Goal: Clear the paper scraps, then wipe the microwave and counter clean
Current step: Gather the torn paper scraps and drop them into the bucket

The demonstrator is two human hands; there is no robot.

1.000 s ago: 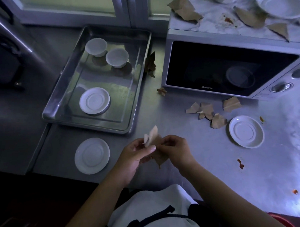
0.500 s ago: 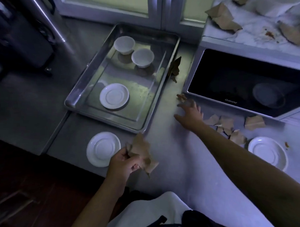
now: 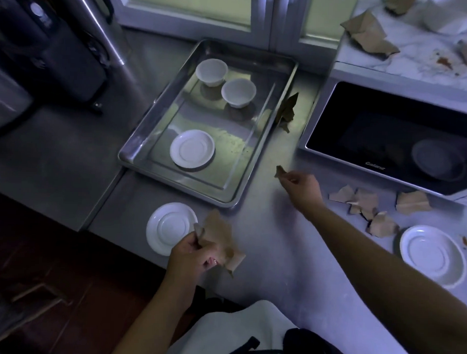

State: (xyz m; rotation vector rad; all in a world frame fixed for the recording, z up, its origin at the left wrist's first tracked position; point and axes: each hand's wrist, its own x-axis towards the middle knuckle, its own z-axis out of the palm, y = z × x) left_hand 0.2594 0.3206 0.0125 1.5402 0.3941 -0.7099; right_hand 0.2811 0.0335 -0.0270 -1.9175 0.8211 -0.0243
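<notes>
Left hand (image 3: 195, 255): closed around a bunch of brown scraps (image 3: 219, 240), held over the near edge of the surface (image 3: 272, 257), beside a saucer.
Right hand (image 3: 301, 184): fingertips pinched on one small scrap (image 3: 279, 171), between the tray and the microwave.
Loose scraps on the surface: one dark piece (image 3: 286, 112) between tray and microwave; a cluster of about four (image 3: 363, 205) in front of the microwave door, one more (image 3: 412, 203) just right of it.
Scraps on the microwave top: at least two (image 3: 369, 34); others cut off by the frame.
Microwave (image 3: 387, 134): door shut, red stains on top.
Tray (image 3: 138, 147): two cups (image 3: 211, 71) (image 3: 238, 92) and one saucer (image 3: 192, 148).
Saucers on the surface: two, one near left (image 3: 167, 227), one right (image 3: 433, 255).
</notes>
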